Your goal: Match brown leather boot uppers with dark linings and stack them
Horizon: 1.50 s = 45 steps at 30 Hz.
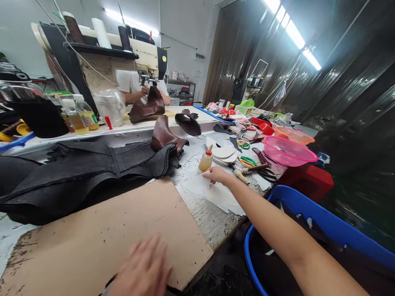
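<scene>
My right hand [216, 174] reaches over thin white cut pieces [220, 196] on the right of the bench, its fingertips closed on the edge of one white piece [196, 183]. Just behind its fingers stands a small glue bottle [205, 161] with a red collar and yellowish contents. My left hand [142, 269] is blurred, low over a tan board [129, 218]; its fingers look stretched out and nothing shows in them. A stack of black boot uppers [89, 172] lies beyond the board, with a brown leather boot upper [166, 135] at its right end.
A hammer [242, 176], tape rolls [247, 161] and a pink basket [288, 150] crowd the right side. A blue bin [251, 250] stands beside the bench edge. Across the bench, a person works a brown boot upper [148, 109] at a sewing machine [145, 53]. Bottles [74, 117] stand left.
</scene>
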Each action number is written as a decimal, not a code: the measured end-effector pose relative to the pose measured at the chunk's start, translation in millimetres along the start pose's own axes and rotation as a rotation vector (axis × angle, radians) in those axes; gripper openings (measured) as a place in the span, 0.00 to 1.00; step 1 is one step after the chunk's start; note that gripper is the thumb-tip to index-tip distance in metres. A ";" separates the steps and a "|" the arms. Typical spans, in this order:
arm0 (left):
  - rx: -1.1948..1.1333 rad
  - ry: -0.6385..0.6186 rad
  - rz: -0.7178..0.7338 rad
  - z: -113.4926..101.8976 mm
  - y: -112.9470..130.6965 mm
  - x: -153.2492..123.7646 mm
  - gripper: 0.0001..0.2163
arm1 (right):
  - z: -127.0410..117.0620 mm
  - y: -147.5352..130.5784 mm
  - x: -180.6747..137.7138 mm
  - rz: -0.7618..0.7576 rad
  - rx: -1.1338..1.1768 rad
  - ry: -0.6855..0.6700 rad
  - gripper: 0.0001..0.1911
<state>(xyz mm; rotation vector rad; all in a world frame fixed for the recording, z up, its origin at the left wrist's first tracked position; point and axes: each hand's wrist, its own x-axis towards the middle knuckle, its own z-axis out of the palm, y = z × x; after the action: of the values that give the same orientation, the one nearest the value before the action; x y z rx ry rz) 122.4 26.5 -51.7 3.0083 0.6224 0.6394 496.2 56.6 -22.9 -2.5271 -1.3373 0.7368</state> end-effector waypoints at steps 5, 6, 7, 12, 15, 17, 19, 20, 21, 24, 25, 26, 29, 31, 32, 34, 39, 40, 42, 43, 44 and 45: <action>-0.330 -0.491 0.070 10.8 78.1 134.4 0.21 | 9.1 -18.2 -13.8 -0.001 0.004 0.081 0.14; -0.340 -0.512 0.066 22.9 83.5 150.1 0.24 | 10.9 -22.7 -16.6 -0.016 0.011 0.112 0.13; -0.350 -0.537 0.049 35.9 85.1 160.7 0.28 | 11.8 -26.8 -20.2 -0.036 0.027 0.142 0.12; -0.438 -0.631 -0.023 79.2 70.5 165.0 0.37 | -14.7 -40.1 -61.8 -0.176 0.241 0.258 0.13; -0.557 -0.644 -0.064 75.3 66.2 166.1 0.39 | -51.2 -49.4 -96.4 -0.347 0.541 0.415 0.19; -0.662 -0.650 -0.130 58.9 62.1 172.2 0.39 | -67.7 -55.2 -114.6 -0.468 0.807 0.469 0.21; -0.787 -0.622 -0.213 31.4 53.0 176.1 0.35 | -69.5 -56.0 -126.0 -0.495 0.973 0.420 0.23; -0.840 -0.591 -0.238 14.7 46.6 175.0 0.32 | -64.7 -54.2 -129.3 -0.468 0.998 0.375 0.23; -0.929 -0.549 -0.262 -2.7 39.6 171.4 0.29 | -56.9 -51.4 -131.7 -0.437 1.020 0.329 0.24; -1.406 -0.421 -0.355 -47.2 22.8 147.4 0.25 | -22.9 -45.8 -139.0 -0.384 1.136 0.169 0.24; -1.550 -0.368 -0.451 -56.6 20.9 136.8 0.24 | -10.8 -47.2 -143.1 -0.391 1.179 0.094 0.24; -1.663 -0.299 -0.564 -63.0 21.3 125.9 0.24 | 0.7 -50.6 -148.2 -0.418 1.208 0.009 0.25; -1.711 -0.073 -0.833 -68.9 31.9 95.8 0.21 | 29.1 -67.2 -166.5 -0.539 1.207 -0.234 0.24; -1.728 0.040 -0.916 -68.9 40.5 79.1 0.20 | 43.7 -77.3 -177.1 -0.545 1.149 -0.305 0.21; -1.739 0.075 -0.949 -69.2 43.9 71.7 0.20 | 50.1 -81.0 -181.5 -0.516 1.110 -0.310 0.20; -1.749 0.129 -1.027 -71.1 48.5 58.7 0.20 | 61.1 -86.6 -189.2 -0.449 1.030 -0.316 0.18; -1.769 0.185 -1.157 -79.6 49.7 34.1 0.23 | 68.9 -93.6 -212.3 -0.562 0.907 -0.302 0.15; -1.770 0.198 -1.179 -82.4 47.5 28.9 0.23 | 67.1 -91.2 -217.0 -0.622 0.843 -0.249 0.15; -1.741 0.263 -1.225 -90.0 40.2 15.9 0.23 | 63.9 -77.3 -223.9 -0.682 0.655 -0.108 0.15; -1.704 0.302 -1.249 -94.4 35.4 7.8 0.23 | 63.9 -65.4 -226.0 -0.670 0.552 -0.063 0.16; -1.659 0.317 -1.269 -98.6 30.5 -1.3 0.23 | 65.6 -50.7 -227.1 -0.629 0.457 -0.061 0.17; -1.615 0.296 -1.286 -102.1 26.1 -10.8 0.24 | 69.0 -34.3 -227.6 -0.572 0.368 -0.097 0.19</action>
<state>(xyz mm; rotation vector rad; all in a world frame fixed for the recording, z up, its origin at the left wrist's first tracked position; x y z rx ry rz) 83.3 -9.6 39.9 0.7745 1.0460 0.7760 329.4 -113.6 8.0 -1.7259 -1.6614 0.8780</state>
